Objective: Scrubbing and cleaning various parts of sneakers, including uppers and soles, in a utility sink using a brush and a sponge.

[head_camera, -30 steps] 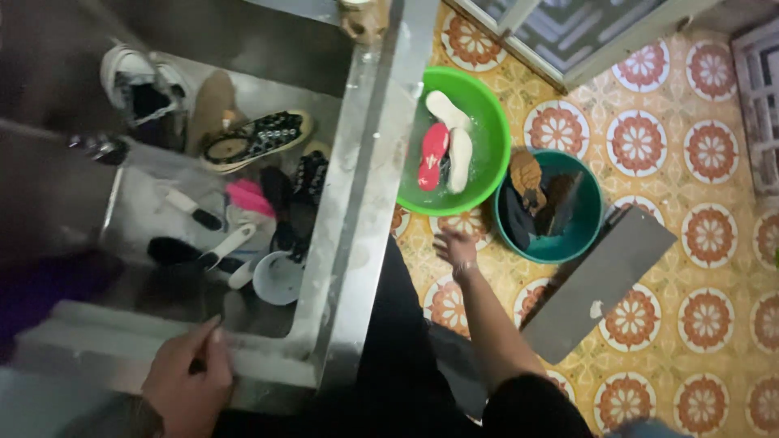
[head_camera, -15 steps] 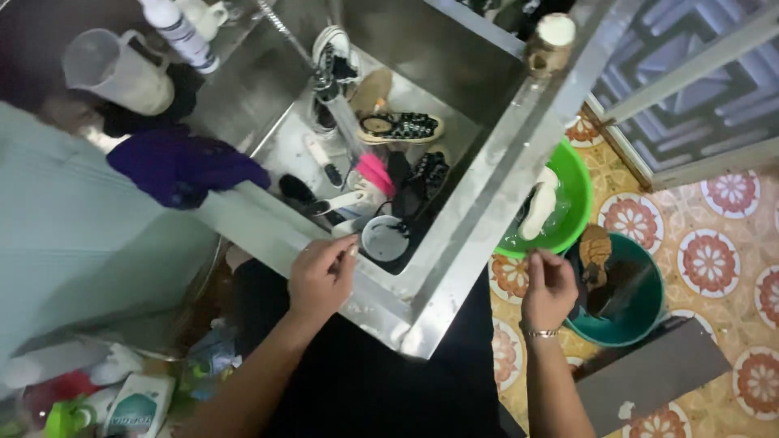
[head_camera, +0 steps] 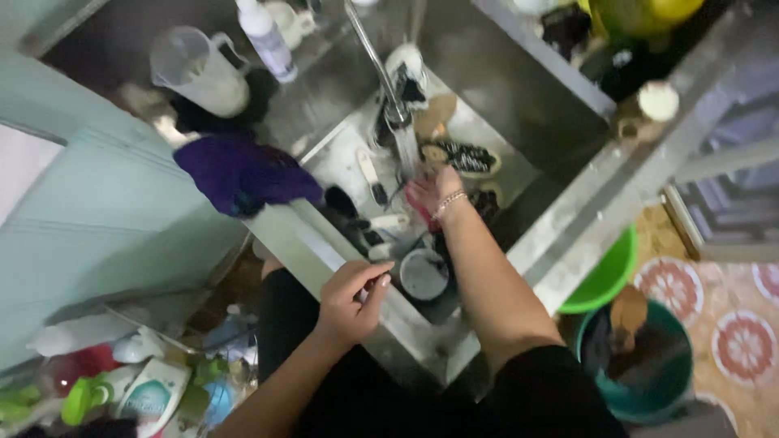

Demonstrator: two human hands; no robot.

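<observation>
sink (head_camera: pixel 519 113): right hand (head_camera: pixel 434 188) open under tap (head_camera: pixel 381 69) water; left hand (head_camera: pixel 350 296) curled, gripping front edge; shoes (head_camera: pixel 462 154) inside.

This is a home washing corner, a utility spot beside a kitchen or back door. A deep stainless-steel sink (head_camera: pixel 560 235) fills the middle, with a thin metal tap (head_camera: pixel 375 61) running water into it, and the basin is crowded with shoes and sandals. On the far counter stand a clear plastic measuring jug (head_camera: pixel 199 69) and a white bottle (head_camera: pixel 265 36); a purple cloth (head_camera: pixel 243 172) hangs over the sink's left edge. To the right, the floor is laid with cream tiles bearing red round patterns (head_camera: pixel 742 345), where a green plastic basin (head_camera: pixel 604 276) and a teal bucket (head_camera: pixel 649 373) sit. Bottles of household cleaners (head_camera: pixel 146 393) cluster near left.
</observation>
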